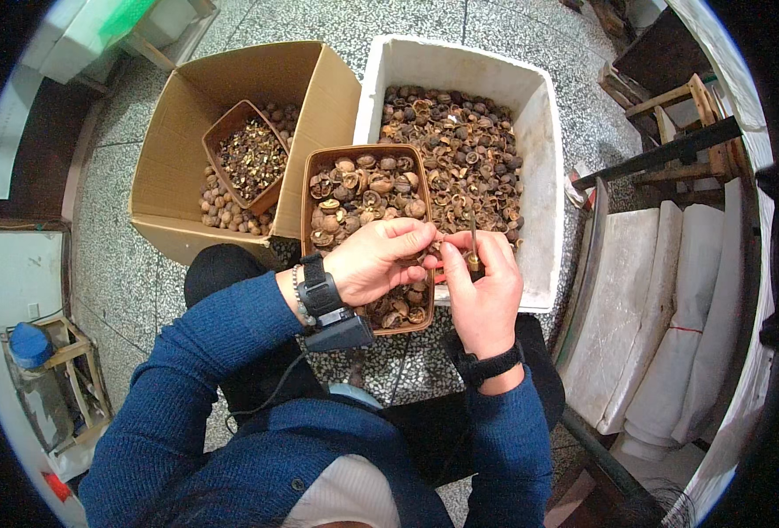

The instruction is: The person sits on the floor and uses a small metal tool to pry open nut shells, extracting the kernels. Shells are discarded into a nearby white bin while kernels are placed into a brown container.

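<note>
My left hand [386,254] and my right hand [485,284] meet at the fingertips over the right edge of a brown plastic basket [307,198]. Between them the fingers pinch a small brown walnut piece [437,244], mostly covered. In my right hand is also a slim metal pick [473,231] with a brass-coloured collar, its shaft pointing away from me and its dark handle largely hidden in the palm. Something red shows by the fingertips; what it is I cannot tell. Cracked walnuts [363,185] and shells fill the basket.
Behind and right, a white foam box [541,264] holds many walnut shells [472,158]. At left, a cardboard box [165,145] contains whole walnuts [224,208] and a smaller basket [214,142] of kernel pieces [251,158]. White foam slabs [617,297] and rolled sheeting [676,317] stand at right.
</note>
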Tool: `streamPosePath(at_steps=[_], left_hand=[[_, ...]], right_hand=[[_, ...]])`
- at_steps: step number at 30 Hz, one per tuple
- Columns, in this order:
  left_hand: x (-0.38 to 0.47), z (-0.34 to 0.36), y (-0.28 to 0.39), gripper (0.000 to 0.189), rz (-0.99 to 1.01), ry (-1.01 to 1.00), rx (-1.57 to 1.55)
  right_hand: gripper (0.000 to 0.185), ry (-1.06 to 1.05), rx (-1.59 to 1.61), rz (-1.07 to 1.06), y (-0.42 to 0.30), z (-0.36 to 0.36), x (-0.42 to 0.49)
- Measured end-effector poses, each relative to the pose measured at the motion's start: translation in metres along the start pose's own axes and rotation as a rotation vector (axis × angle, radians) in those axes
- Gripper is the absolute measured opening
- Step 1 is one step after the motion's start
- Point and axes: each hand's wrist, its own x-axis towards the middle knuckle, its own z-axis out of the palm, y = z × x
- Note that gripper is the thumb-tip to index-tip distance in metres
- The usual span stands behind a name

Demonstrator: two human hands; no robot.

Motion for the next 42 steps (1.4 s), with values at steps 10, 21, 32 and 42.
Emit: streamPosePath(at_steps=[10, 21, 32, 42], left_hand=[[0.002, -0.002, 0.0, 0.029, 0.018, 0.011, -0.036], [0.001, -0.001, 0.012, 0.026, 0.055, 0.133, -0.147], [0.002, 0.002, 0.009, 0.027, 0.097, 0.162, -0.048], [0.005, -0.002, 0.001, 0.022, 0.168, 0.201, 0.102]], right_hand=[[0.015, -0.019, 0.154, 0.145, 0.004, 0.01, -0.002], [0.037, -0.145, -0.191, -0.059, -0.004, -0.003, -0.01], [0.044, -0.132, -0.255, -0.089, 0.0, -0.003, -0.014], [0.043, -0.163, -0.322, -0.062, -0.002, -0.003, -0.017]])
